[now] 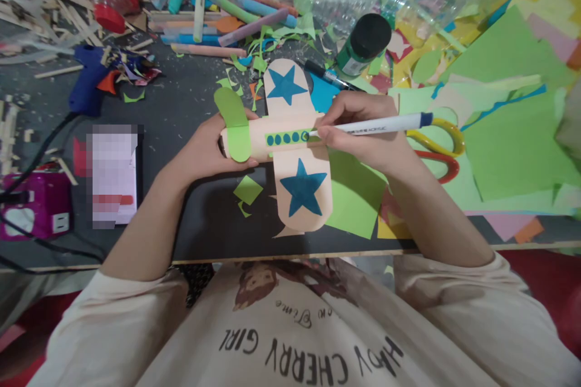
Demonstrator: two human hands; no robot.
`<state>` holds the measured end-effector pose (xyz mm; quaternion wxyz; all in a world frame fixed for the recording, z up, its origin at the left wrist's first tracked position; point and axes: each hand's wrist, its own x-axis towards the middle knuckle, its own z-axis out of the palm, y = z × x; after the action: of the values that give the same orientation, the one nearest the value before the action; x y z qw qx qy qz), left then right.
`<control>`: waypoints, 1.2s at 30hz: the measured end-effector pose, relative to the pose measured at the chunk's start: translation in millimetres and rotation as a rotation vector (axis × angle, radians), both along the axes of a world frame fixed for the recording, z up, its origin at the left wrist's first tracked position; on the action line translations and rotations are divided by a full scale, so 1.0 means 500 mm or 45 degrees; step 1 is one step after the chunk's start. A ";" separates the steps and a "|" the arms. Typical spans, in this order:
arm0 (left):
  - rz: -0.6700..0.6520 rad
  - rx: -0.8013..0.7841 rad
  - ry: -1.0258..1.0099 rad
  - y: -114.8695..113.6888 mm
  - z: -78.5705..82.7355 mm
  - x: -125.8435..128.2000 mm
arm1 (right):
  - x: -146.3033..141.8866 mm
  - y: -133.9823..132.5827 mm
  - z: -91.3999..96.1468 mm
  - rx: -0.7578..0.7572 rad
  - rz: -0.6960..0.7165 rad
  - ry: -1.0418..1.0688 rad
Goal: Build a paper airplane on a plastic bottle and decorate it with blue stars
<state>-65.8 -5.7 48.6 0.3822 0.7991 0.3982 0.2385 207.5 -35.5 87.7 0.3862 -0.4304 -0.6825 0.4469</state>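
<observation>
A paper airplane model (254, 144) with a cream tube body lies across the middle of the view. Its wings each bear a blue star (303, 187), and a green tail piece (238, 142) sits at the left end. My left hand (209, 148) is wrapped round that tail end. Between the fingers of my right hand (358, 124) is a white marker (385, 124) with a dark blue end, its tip touching a green strip (285, 138) along the body. Several filled blue dots line the strip; the rightmost circle, under the tip, is only partly coloured.
Scissors (447, 138) with yellow and red handles lie right of my right hand. A blue glue gun (86, 81), a phone (114, 175) and a purple box (39, 205) are at left. Behind are markers (254, 27), a dark green jar (365, 42) and paper scraps.
</observation>
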 end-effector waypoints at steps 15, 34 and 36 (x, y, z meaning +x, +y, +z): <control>0.027 -0.036 -0.002 -0.001 0.003 0.001 | 0.004 -0.011 -0.006 0.075 -0.052 -0.138; -0.007 -0.065 -0.037 0.000 -0.001 -0.002 | 0.001 -0.001 0.001 -0.065 -0.036 -0.040; -0.008 -0.069 -0.033 -0.001 0.000 -0.001 | 0.001 -0.004 0.001 -0.053 -0.034 -0.033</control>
<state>-66.4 -6.1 48.4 0.4097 0.7865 0.3969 0.2367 208.2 -37.3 88.4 0.3740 -0.4532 -0.6723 0.4503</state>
